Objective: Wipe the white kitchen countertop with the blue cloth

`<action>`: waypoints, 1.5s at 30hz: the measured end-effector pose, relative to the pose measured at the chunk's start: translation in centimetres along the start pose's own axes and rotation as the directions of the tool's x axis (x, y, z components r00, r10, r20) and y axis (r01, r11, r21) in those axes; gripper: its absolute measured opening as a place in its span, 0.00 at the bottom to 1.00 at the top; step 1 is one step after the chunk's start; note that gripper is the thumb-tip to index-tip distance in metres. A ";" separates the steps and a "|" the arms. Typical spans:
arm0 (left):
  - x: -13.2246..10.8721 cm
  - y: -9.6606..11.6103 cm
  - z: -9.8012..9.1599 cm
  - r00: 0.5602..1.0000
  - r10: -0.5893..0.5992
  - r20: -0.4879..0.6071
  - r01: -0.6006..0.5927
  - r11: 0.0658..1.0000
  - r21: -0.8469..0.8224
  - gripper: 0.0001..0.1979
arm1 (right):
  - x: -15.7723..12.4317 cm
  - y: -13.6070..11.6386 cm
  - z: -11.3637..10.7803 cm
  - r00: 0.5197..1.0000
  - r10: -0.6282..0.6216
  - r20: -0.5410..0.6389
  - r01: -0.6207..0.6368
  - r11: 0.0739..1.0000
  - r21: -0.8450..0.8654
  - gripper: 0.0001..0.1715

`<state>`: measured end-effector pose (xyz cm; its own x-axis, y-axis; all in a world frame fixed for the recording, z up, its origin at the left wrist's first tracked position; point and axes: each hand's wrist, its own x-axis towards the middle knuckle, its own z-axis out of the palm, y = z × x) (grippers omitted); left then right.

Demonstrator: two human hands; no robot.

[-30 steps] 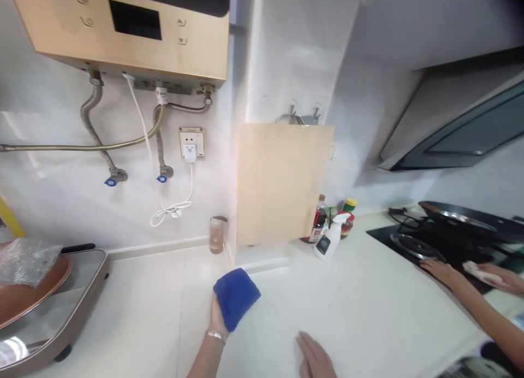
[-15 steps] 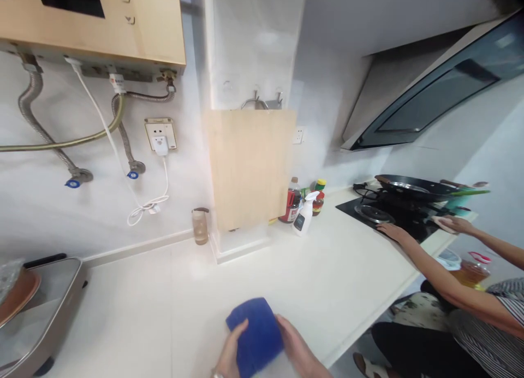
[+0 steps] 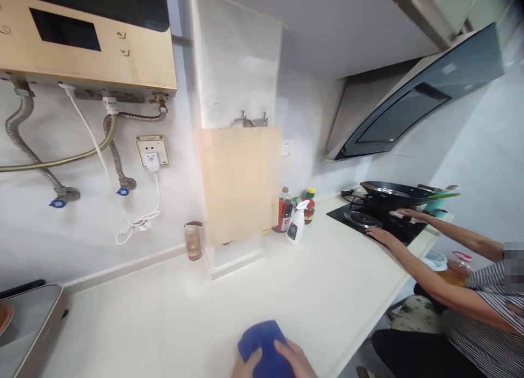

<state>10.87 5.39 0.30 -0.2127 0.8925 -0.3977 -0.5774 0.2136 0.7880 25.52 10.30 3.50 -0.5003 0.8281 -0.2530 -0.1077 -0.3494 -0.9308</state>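
A folded blue cloth [image 3: 262, 342] lies on the white countertop [image 3: 286, 290] at the bottom edge of the view. My left hand [image 3: 246, 366] holds its left side with the fingers curled onto it. My right hand [image 3: 297, 359] presses on its right side, thumb and fingers over the fabric. Only the fingers of both hands show; the rest is cut off by the frame's bottom edge.
A spray bottle [image 3: 296, 224] and sauce bottles [image 3: 284, 210] stand by a hanging wooden board [image 3: 239, 184]. A small jar [image 3: 193, 240] sits at the wall. Another person's hands [image 3: 379, 235] work at the black stove [image 3: 376, 220] with a pan [image 3: 393, 191]. A metal appliance [image 3: 28, 329] stands left.
The blue cloth came back from the wall corner toward the counter's front edge. My right hand joined my left on it. The view swung right, and the other person's arms now show more.
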 end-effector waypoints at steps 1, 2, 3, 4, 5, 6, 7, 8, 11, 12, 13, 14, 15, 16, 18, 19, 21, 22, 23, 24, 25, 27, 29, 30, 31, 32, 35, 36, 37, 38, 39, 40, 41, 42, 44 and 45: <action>-0.4 0.5 0.5 1.000 0.014 0.005 -0.014 0.999 -0.030 0.33 | -0.2 -1.3 0.0 1.000 -0.016 0.005 0.016 1.000 -0.017 0.34; -0.7 1.0 0.9 1.000 0.023 0.015 -0.023 0.998 -0.052 0.33 | -0.3 -2.7 -0.1 0.999 -0.037 0.017 0.038 0.999 -0.038 0.34; -1.0 1.6 1.1 0.999 0.029 0.027 -0.028 0.998 -0.058 0.33 | -0.3 -4.0 -0.4 0.998 -0.063 0.027 0.065 0.996 -0.061 0.33; -1.2 2.1 1.0 0.999 0.039 0.037 -0.037 0.998 -0.047 0.33 | -0.1 -5.3 -0.8 0.995 -0.096 0.023 0.098 0.992 -0.084 0.33; -1.3 2.6 0.6 0.998 0.049 0.035 -0.048 0.999 -0.022 0.33 | 0.3 -6.4 -1.3 0.990 -0.140 0.000 0.139 0.984 -0.109 0.34; -1.3 2.9 -0.1 0.998 0.062 0.016 -0.063 0.998 0.011 0.34 | 0.7 -7.5 -1.9 0.981 -0.191 -0.037 0.184 0.973 -0.142 0.35; -1.3 3.1 -1.0 0.997 0.071 -0.016 -0.071 0.996 0.045 0.34 | 1.3 -8.3 -2.6 0.965 -0.249 -0.084 0.230 0.955 -0.189 0.36; -1.2 3.1 -2.0 0.995 0.076 -0.057 -0.072 0.995 0.072 0.35 | 1.9 -8.9 -3.4 0.940 -0.314 -0.132 0.274 0.927 -0.256 0.37; -1.0 2.4 -4.9 0.981 0.070 -0.181 -0.059 0.996 0.068 0.36 | 3.3 -8.7 -5.6 0.840 -0.518 -0.165 0.351 0.749 -0.562 0.37; -1.0 2.1 -5.5 0.976 0.076 -0.206 -0.067 0.997 0.050 0.36 | 3.5 -8.0 -6.2 0.820 -0.562 -0.110 0.358 0.652 -0.668 0.35; -1.1 1.8 -6.0 0.970 0.090 -0.224 -0.085 0.996 0.032 0.35 | 3.5 -7.0 -6.6 0.821 -0.570 -0.020 0.360 0.545 -0.757 0.34; -1.2 1.5 -6.3 0.967 0.104 -0.232 -0.103 0.995 0.018 0.35 | 3.3 -5.8 -7.0 0.843 -0.530 0.091 0.365 0.440 -0.820 0.32; -1.4 1.4 -6.4 0.965 0.116 -0.236 -0.117 0.993 0.008 0.35 | 3.0 -4.5 -7.2 0.869 -0.453 0.199 0.378 0.349 -0.858 0.29; -1.7 1.3 -6.4 0.963 0.125 -0.240 -0.128 0.992 0.002 0.35 | 2.7 -3.4 -7.3 0.888 -0.363 0.281 0.392 0.280 -0.876 0.26; -2.2 1.6 -6.2 0.964 0.130 -0.230 -0.135 0.991 -0.004 0.35 | 2.5 -1.7 -7.5 0.897 -0.275 0.346 0.407 0.206 -0.890 0.24; -2.5 1.8 -6.1 0.967 0.131 -0.220 -0.135 0.991 -0.005 0.35 | 2.6 -1.2 -7.6 0.891 -0.299 0.343 0.407 0.185 -0.895 0.24; -2.9 2.3 -5.9 0.971 0.137 -0.195 -0.140 0.990 -0.002 0.34 | 3.5 -0.8 -7.7 0.860 -0.421 0.289 0.377 0.141 -0.915 0.27; -3.0 2.5 -5.8 0.974 0.137 -0.180 -0.139 0.990 0.003 0.34 | 4.1 -0.8 -7.7 0.845 -0.469 0.256 0.345 0.113 -0.932 0.28; -3.0 2.6 -5.9 0.976 0.137 -0.168 -0.137 0.990 0.009 0.33 | 4.8 -0.6 -7.7 0.839 -0.496 0.223 0.301 0.082 -0.950 0.29; -3.0 2.7 -5.9 0.978 0.137 -0.159 -0.136 0.991 0.017 0.33 | 5.5 -0.3 -7.5 0.843 -0.501 0.194 0.251 0.048 -0.967 0.30; -2.9 2.6 -5.9 0.979 0.136 -0.150 -0.134 0.991 0.024 0.33 | 6.1 0.2 -7.4 0.854 -0.494 0.166 0.198 0.012 -0.980 0.31; -2.6 2.5 -6.0 0.980 0.138 -0.143 -0.133 0.990 0.039 0.32 | 6.8 1.7 -6.9 0.871 -0.475 0.127 0.109 -0.066 -0.992 0.32; -2.5 2.2 -6.0 0.979 0.151 -0.140 -0.143 0.988 0.061 0.33 | 6.9 3.4 -6.4 0.866 -0.487 0.113 0.056 -0.129 -0.990 0.32; -2.5 2.1 -6.0 0.977 0.160 -0.138 -0.150 0.986 0.078 0.33 | 6.9 4.1 -6.3 0.857 -0.503 0.111 0.040 -0.149 -0.988 0.33; -2.6 2.0 -5.9 0.976 0.170 -0.136 -0.157 0.982 0.101 0.33 | 6.8 4.7 -6.3 0.849 -0.517 0.113 0.033 -0.162 -0.986 0.33; -2.7 1.9 -5.9 0.975 0.181 -0.132 -0.164 0.978 0.128 0.33 | 6.8 5.1 -6.4 0.844 -0.523 0.120 0.035 -0.169 -0.985 0.33; -2.9 1.7 -5.8 0.970 0.208 -0.123 -0.178 0.960 0.214 0.30 | 7.3 5.2 -7.0 0.846 -0.513 0.146 0.059 -0.182 -0.981 0.33; -2.9 1.5 -5.8 0.969 0.214 -0.120 -0.181 0.954 0.240 0.30 | 7.7 5.0 -7.2 0.847 -0.512 0.147 0.058 -0.185 -0.981 0.33; -2.8 1.3 -5.8 0.969 0.217 -0.118 -0.180 0.948 0.263 0.30 | 8.2 4.7 -7.4 0.845 -0.516 0.139 0.048 -0.187 -0.981 0.33; -2.7 1.1 -5.9 0.969 0.219 -0.117 -0.179 0.942 0.284 0.29 | 8.8 4.4 -7.5 0.843 -0.524 0.125 0.030 -0.188 -0.982 0.33; -2.5 0.8 -5.9 0.968 0.222 -0.118 -0.177 0.936 0.305 0.29 | 9.5 4.0 -7.6 0.840 -0.531 0.107 0.007 -0.188 -0.982 0.33; -2.3 0.5 -6.0 0.967 0.226 -0.119 -0.176 0.929 0.327 0.28 | 10.3 3.6 -7.7 0.842 -0.533 0.087 -0.017 -0.187 -0.982 0.33; -2.2 0.2 -6.1 0.965 0.231 -0.121 -0.176 0.919 0.352 0.28 | 11.0 3.1 -7.6 0.850 -0.522 0.067 -0.038 -0.187 -0.982 0.34; -2.0 -0.1 -6.2 0.964 0.241 -0.116 -0.180 0.906 0.384 0.27 | 11.8 2.5 -7.6 0.867 -0.496 0.042 -0.060 -0.187 -0.980 0.34; -1.8 -0.6 -6.3 0.955 0.280 -0.095 -0.206 0.860 0.467 0.27 | 13.4 1.1 -7.4 0.918 -0.396 -0.036 -0.118 -0.184 -0.976 0.35; -1.7 -0.9 -6.4 0.950 0.303 -0.076 -0.223 0.828 0.515 0.27 | 14.2 0.3 -7.2 0.941 -0.328 -0.084 -0.150 -0.182 -0.972 0.36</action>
<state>6.71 1.14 -2.71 -0.4375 0.8821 -0.1746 -0.0246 0.1823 0.9829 24.60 25.07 -2.25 -0.3632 0.9306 0.0452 0.9296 0.3652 -0.0491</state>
